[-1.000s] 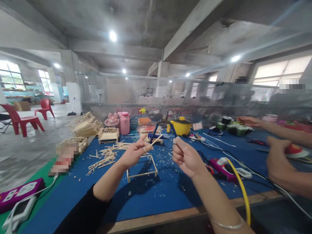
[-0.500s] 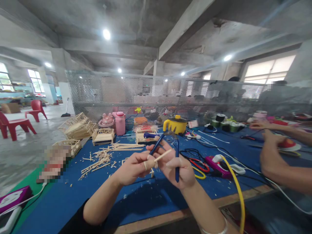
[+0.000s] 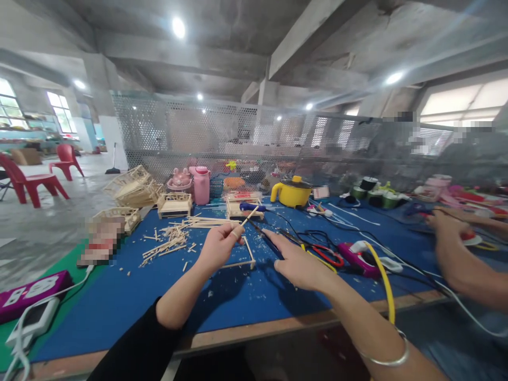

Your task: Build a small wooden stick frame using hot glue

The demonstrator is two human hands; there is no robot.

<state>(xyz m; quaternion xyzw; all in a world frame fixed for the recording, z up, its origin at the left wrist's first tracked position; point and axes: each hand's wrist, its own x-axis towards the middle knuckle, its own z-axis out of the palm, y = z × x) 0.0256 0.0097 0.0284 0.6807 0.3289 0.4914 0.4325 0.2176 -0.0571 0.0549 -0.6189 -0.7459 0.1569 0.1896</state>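
My left hand [image 3: 222, 243] pinches a thin wooden stick [image 3: 250, 216], which points up and to the right. A bandage-like wrap shows on one of its fingers. Lower and to the right, my right hand [image 3: 299, 262] is palm down close to the table, its thumb and fingers around dark-handled pliers [image 3: 270, 241]; the hand partly hides them. On the table beneath my left hand lies a small frame of wooden sticks [image 3: 251, 253]. Loose sticks [image 3: 212, 221] and short cut pieces [image 3: 170, 243] are spread to the left.
Small wooden bed-like pieces [image 3: 174, 205] stand at the back, near a pink bottle [image 3: 201, 185] and a yellow pot [image 3: 293, 193]. A blue-handled tool [image 3: 254, 207] lies ahead. Cables and a purple power strip [image 3: 359, 258] sit right, near a co-worker's arm [image 3: 456, 254].
My right hand has turned palm down and gone down to the table with the pliers, away from my left hand. The stick in my left hand now points more steeply upward.
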